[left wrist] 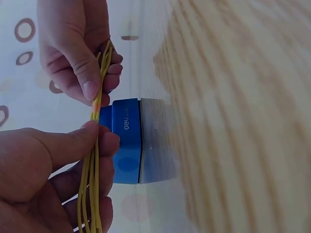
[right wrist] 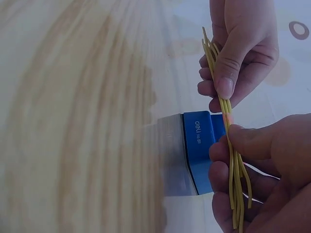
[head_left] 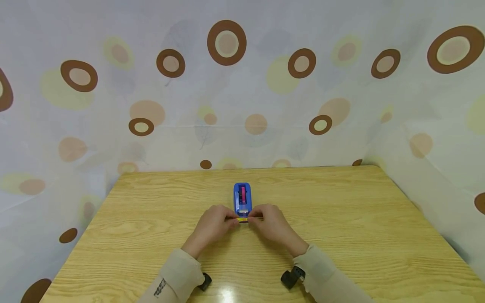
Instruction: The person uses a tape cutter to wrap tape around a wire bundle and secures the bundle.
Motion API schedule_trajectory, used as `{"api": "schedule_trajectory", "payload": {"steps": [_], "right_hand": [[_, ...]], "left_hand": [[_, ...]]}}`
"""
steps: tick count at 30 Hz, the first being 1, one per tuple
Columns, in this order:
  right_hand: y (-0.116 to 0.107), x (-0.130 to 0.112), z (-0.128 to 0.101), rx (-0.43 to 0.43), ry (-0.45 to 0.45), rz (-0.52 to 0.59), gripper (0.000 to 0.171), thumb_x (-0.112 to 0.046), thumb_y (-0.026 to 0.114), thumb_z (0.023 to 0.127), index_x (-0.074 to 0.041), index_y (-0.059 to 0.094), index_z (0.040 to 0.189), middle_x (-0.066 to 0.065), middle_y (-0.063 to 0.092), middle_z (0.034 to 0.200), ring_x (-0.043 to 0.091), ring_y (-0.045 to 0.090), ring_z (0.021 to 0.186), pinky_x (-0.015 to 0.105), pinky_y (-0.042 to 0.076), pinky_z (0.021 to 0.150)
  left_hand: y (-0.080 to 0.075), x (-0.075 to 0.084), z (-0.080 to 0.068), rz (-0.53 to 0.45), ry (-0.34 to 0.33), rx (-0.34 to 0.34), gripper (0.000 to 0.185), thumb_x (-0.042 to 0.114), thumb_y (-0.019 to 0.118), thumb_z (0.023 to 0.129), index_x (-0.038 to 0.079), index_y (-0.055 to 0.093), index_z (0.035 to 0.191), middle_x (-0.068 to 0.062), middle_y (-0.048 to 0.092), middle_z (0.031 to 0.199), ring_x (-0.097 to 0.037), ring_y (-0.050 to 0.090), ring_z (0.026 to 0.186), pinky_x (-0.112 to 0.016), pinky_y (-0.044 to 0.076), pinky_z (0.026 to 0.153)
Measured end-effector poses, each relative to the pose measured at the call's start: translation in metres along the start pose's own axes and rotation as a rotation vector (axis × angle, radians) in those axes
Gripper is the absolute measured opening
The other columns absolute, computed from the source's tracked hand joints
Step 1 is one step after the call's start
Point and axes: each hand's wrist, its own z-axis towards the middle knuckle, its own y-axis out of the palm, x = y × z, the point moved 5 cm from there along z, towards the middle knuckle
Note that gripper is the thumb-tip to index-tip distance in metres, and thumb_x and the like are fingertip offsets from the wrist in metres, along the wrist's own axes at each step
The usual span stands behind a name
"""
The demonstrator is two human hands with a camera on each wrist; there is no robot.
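Note:
A bundle of thin yellow wires [left wrist: 93, 167] is held between both hands, in front of a blue tape dispenser [head_left: 237, 206]. My left hand [head_left: 213, 224] pinches it left of the middle, thumb on top and fingers behind. From the other side my right hand [head_left: 273, 223] pinches it the same way. Between the two thumbs a short pinkish-orange band [right wrist: 227, 118] shows round the wires. Loose wire ends [right wrist: 236, 204] splay out past the right thumb. Fingers partly hide the bundle and the dispenser's front.
A pink roll of tape [head_left: 243, 194] sits in the dispenser, which stands on the wood-grain table [head_left: 151, 219]. Behind the table hangs a pale sheet [head_left: 242, 92] with brown rings and spots. Dark straps with small devices [head_left: 291, 278] are on both wrists.

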Motion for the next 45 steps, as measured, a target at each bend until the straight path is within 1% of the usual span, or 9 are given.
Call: {"api": "schedule_trajectory", "payload": {"steps": [3,9,22,28,31,34,37,41,45], "right_hand": [[-0.0007,0.0007,-0.0003,0.014,0.010,0.007,0.010,-0.006,0.070,0.092,-0.010,0.075,0.085,-0.005,0.070,0.083,0.011,0.060,0.078,0.036,0.051,0.073],[-0.0015,0.0004,-0.0002,0.040,0.012,0.006,0.011,-0.004,0.072,0.089,-0.011,0.074,0.081,-0.006,0.069,0.080,0.011,0.060,0.076,0.035,0.051,0.073],[-0.0001,-0.0036,-0.0006,0.095,0.008,-0.014,0.010,-0.003,0.074,0.087,-0.011,0.074,0.081,-0.005,0.070,0.080,0.011,0.063,0.078,0.035,0.053,0.073],[-0.0008,-0.0056,-0.0012,0.127,-0.011,-0.005,0.009,-0.005,0.076,0.086,-0.013,0.075,0.081,-0.006,0.070,0.081,0.010,0.064,0.079,0.034,0.053,0.072],[-0.0005,-0.0070,-0.0017,0.119,-0.003,0.003,0.007,-0.006,0.075,0.087,-0.012,0.075,0.083,-0.005,0.070,0.082,0.011,0.064,0.080,0.034,0.053,0.072],[0.0007,-0.0078,-0.0020,0.087,0.010,0.006,0.006,-0.010,0.073,0.090,-0.011,0.075,0.084,-0.004,0.071,0.083,0.012,0.064,0.081,0.035,0.053,0.073],[0.0021,-0.0080,-0.0012,0.047,0.016,0.001,0.011,-0.013,0.069,0.093,-0.010,0.076,0.086,-0.004,0.071,0.084,0.011,0.063,0.078,0.034,0.052,0.070],[0.0023,-0.0060,0.0007,0.021,0.047,0.003,0.016,-0.015,0.067,0.095,-0.010,0.078,0.085,-0.005,0.070,0.081,0.010,0.055,0.069,0.030,0.046,0.063],[0.0016,-0.0052,0.0025,0.025,0.067,0.021,0.017,-0.015,0.068,0.094,-0.011,0.078,0.081,-0.006,0.069,0.078,0.011,0.051,0.065,0.029,0.043,0.060]], "left_hand": [[0.0014,-0.0012,0.0003,-0.013,-0.008,-0.004,0.010,0.018,0.072,0.092,0.013,0.080,0.092,0.006,0.072,0.086,-0.008,0.056,0.071,-0.028,0.050,0.067],[0.0019,-0.0015,0.0006,-0.036,-0.025,-0.019,0.017,0.020,0.066,0.097,0.011,0.078,0.090,0.008,0.065,0.077,-0.010,0.052,0.065,-0.028,0.044,0.060],[0.0015,-0.0002,-0.0008,0.022,-0.009,-0.049,0.022,0.020,0.061,0.099,0.012,0.073,0.083,0.006,0.058,0.072,-0.011,0.049,0.063,-0.029,0.042,0.059],[-0.0001,-0.0015,0.0027,0.015,-0.011,-0.042,0.022,0.019,0.063,0.098,0.011,0.073,0.081,0.007,0.059,0.070,-0.010,0.049,0.062,-0.027,0.041,0.058],[-0.0004,-0.0031,0.0049,0.016,-0.017,-0.031,0.019,0.019,0.066,0.096,0.010,0.076,0.083,0.007,0.061,0.073,-0.011,0.051,0.064,-0.027,0.044,0.061],[-0.0007,-0.0040,0.0059,0.023,-0.021,-0.024,0.015,0.018,0.069,0.094,0.011,0.078,0.085,0.007,0.066,0.078,-0.011,0.053,0.068,-0.029,0.048,0.067],[0.0001,-0.0048,0.0066,0.036,-0.018,-0.012,0.012,0.017,0.071,0.093,0.012,0.079,0.087,0.006,0.069,0.082,-0.010,0.055,0.071,-0.030,0.050,0.070],[0.0002,-0.0040,0.0072,0.045,-0.004,0.007,0.010,0.016,0.073,0.091,0.011,0.080,0.087,0.005,0.072,0.084,-0.007,0.056,0.070,-0.030,0.051,0.068],[-0.0011,-0.0026,0.0071,0.032,-0.014,0.010,0.008,0.016,0.075,0.089,0.012,0.081,0.087,0.004,0.073,0.085,-0.007,0.058,0.071,-0.029,0.052,0.067]]}}
